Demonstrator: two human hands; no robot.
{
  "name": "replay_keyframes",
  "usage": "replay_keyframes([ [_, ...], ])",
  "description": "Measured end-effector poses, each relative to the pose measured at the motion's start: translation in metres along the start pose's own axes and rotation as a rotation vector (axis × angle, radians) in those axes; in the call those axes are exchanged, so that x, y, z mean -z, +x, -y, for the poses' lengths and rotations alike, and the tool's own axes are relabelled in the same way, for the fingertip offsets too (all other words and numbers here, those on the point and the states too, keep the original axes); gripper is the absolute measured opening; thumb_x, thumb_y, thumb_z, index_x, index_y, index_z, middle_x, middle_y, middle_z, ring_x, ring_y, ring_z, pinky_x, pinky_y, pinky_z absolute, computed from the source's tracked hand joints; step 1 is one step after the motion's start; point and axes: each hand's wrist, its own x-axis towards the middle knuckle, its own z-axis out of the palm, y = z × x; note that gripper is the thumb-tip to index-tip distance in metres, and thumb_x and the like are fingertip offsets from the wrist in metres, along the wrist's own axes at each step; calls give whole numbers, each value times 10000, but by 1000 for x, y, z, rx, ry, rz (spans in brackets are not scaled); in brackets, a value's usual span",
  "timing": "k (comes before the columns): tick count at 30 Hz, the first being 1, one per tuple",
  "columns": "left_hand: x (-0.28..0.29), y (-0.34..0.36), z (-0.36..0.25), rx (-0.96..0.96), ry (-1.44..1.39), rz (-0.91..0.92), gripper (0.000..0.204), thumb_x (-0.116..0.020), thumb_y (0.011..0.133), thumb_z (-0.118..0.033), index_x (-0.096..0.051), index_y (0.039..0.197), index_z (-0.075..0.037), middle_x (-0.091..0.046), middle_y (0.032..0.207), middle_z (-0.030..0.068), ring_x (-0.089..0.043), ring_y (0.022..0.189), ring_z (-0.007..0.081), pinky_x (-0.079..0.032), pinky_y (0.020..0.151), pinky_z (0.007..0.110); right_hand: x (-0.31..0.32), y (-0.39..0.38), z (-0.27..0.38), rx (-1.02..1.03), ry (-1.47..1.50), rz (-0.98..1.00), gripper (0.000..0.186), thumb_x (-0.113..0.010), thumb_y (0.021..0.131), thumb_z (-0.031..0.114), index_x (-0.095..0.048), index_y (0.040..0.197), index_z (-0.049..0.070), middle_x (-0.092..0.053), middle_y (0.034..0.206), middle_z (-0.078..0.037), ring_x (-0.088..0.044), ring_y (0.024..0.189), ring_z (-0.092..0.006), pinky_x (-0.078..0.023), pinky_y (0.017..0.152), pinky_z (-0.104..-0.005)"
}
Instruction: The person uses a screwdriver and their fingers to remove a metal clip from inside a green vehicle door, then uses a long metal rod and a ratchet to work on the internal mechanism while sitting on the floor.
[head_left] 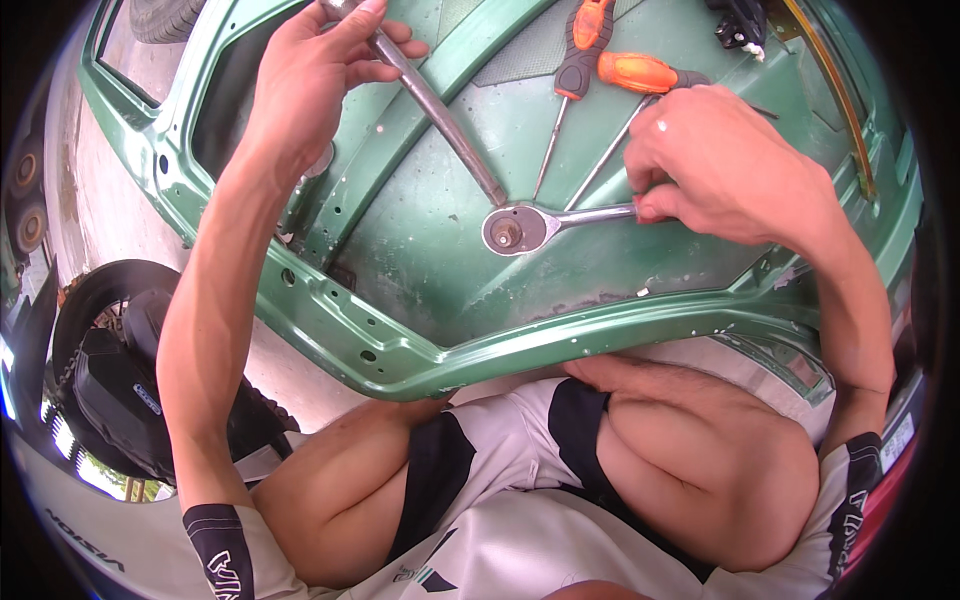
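Observation:
My left hand (310, 85) pinches a long dark steel bar (440, 115) near its upper end, thumb on top and some fingers loosely spread. The bar slants down to the right, its lower tip at the edge of the ratchet wrench's head; whether they touch I cannot tell. My right hand (735, 165) is closed on the end of the shiny ratchet wrench (592, 214). The wrench head faces up, its square drive stud showing. Both tools are over a green painted car door panel (400, 265). Beyond the wrench lie two orange-and-black screwdrivers (588, 30) (640, 72).
A black plastic part (740, 28) lies at the far right, near a yellowish strip (835, 90) along the panel's side. Left of my legs stands a black bag-like object (115, 375). A tyre (165, 18) shows at the far left. The panel's raised rim (400, 378) runs before my knees.

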Motion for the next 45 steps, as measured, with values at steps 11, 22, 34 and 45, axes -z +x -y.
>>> replay_keyframes([
  [11, 38, -69, 2, -73, 229, 73, 416, -589, 1059, -203, -591, 1348, 96, -699, 1116, 134, -689, 1037, 236, -514, 948, 343, -22, -54, 77, -98, 576, -207, 213, -640, 915, 55, -685, 1103, -33, -689, 1120, -206, -656, 1017, -386, -521, 909, -432],
  [22, 150, -204, 22, 418, 520, -64, 300, -657, 1042, -240, -653, 836, -22, -551, 697, -17, -480, 631, 57, -351, 582, 228, -24, -56, 99, -248, 1028, -105, 272, -630, 950, 104, -640, 1176, -48, -670, 1187, -208, -639, 993, -319, -507, 877, -367],
  [34, 47, -235, 108, 613, -9, -145, 191, -673, 873, -100, -720, 1000, 34, -729, 929, 115, -700, 800, 234, -559, 765, 306, 0, 3, 86, -566, 1708, 496, 466, -649, 889, 156, -535, 1291, -52, -684, 1095, -206, -671, 807, -168, -539, 700, -277],
  [45, 59, -140, 30, -232, 331, 699, 295, -684, 723, -70, -734, 992, 40, -728, 1025, 148, -709, 866, 282, -565, 788, 332, -30, 25, 147, -272, 975, 212, 535, -654, 856, 231, -569, 1334, 6, -725, 1024, -126, -709, 883, -335, -563, 778, -388],
])
